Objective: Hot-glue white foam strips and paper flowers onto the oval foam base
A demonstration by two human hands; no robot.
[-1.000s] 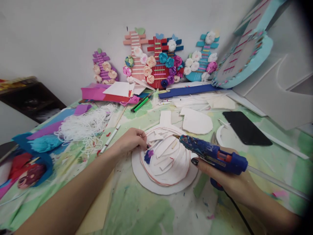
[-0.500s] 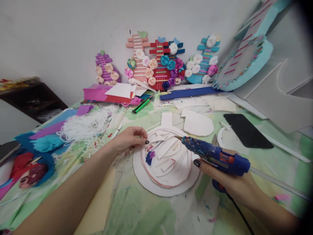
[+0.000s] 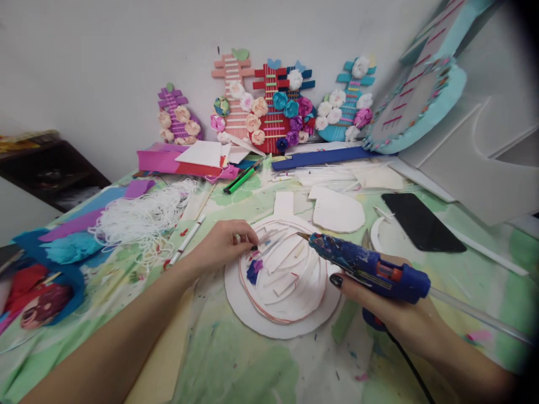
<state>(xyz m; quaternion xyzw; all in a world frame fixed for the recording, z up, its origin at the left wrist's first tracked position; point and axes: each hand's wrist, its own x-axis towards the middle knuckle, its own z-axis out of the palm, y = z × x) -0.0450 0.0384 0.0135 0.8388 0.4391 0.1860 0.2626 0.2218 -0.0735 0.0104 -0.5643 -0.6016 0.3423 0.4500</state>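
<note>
My right hand (image 3: 391, 303) is wrapped around a blue glue gun (image 3: 362, 264) with a clear glue stick in its back. The metal nozzle points left, over loose white strips (image 3: 290, 283). These strips lie heaped on a white guitar-shaped cutout (image 3: 240, 314) with a reddish line drawn round inside its edge. My left hand (image 3: 229, 241) is at the cutout's upper left, fingers curled and fingertips together beside the strips. Whether a strip is pinched there is hard to see; the strips nearby are blurred. Blue and purple scraps (image 3: 254, 271) sit below those fingertips.
Behind the cutout are a white foam piece (image 3: 339, 210), a black phone (image 3: 423, 223) and a green cutter (image 3: 242, 180). White cord (image 3: 135, 216) lies tangled at left, near a marker (image 3: 187, 240). Several decorated guitars (image 3: 273, 112) lean on the wall. The glue gun's cable (image 3: 412, 367) trails down right.
The whole view has shifted slightly, moving the table's things a little left. My left fingertips have edged right over the cutout, and strips beside them have moved. The glue gun stays in my right hand.
</note>
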